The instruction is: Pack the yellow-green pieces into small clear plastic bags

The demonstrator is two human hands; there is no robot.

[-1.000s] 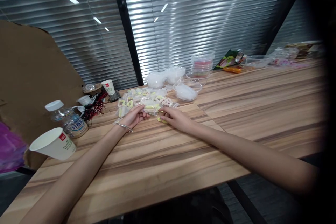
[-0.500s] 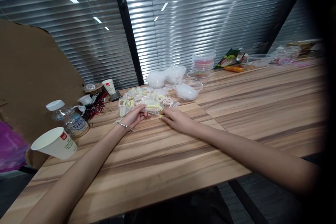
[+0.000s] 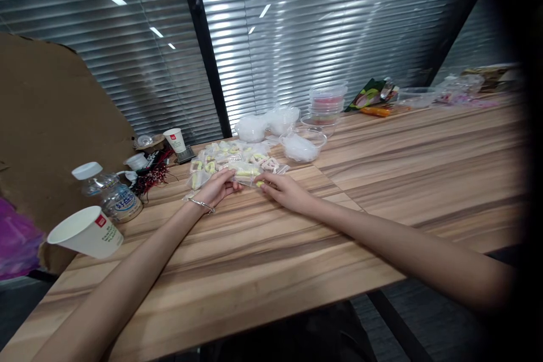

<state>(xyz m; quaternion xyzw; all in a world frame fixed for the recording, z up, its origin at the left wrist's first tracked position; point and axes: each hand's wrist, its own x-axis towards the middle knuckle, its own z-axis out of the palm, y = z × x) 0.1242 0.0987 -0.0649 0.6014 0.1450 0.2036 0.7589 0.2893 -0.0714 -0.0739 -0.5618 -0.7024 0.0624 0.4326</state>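
My left hand (image 3: 220, 188), with a silver bracelet at the wrist, grips the left side of a small clear plastic bag (image 3: 246, 172) with yellow pieces in it. At the bag's right end is my right hand (image 3: 283, 189), its thumb and fingers pinched on a small yellow piece (image 3: 259, 183). Whether that piece is inside the bag or at its mouth I cannot tell. Just behind both hands lies a pile of clear bags (image 3: 224, 153) filled with pale pink and yellow pieces.
Clear tubs with white contents (image 3: 300, 147) stand behind the pile, near stacked round containers (image 3: 326, 99). On the left are a paper cup (image 3: 87, 232), a plastic bottle (image 3: 121, 201), a smaller cup (image 3: 175, 140) and dark red strings (image 3: 155, 175). A cardboard sheet (image 3: 55, 124) rises beyond them.
My right fingers have shifted slightly at the bag's right end, and the yellow piece shows less below them. My left hand stays on the bag. The view has moved very slightly.
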